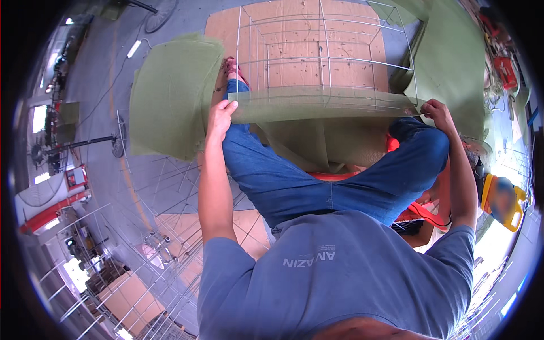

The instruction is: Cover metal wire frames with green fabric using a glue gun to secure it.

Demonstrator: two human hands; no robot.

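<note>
Head view: one mesh strip [323, 107], one wire frame [328, 57].
Strip pinched by left hand [220, 119] and right hand [439, 115] at frame's near edge.

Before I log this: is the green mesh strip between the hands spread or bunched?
Spread sideways: the green mesh strip runs nearly straight from the left hand to right hand. Whether it's doubled cannot be told.

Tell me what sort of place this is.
Most likely a small workshop or assembly area: a silver, box-shaped metal wire frame sits over a flat brown cardboard sheet, and thin green mesh-like sheets lie piled at the left.
</note>
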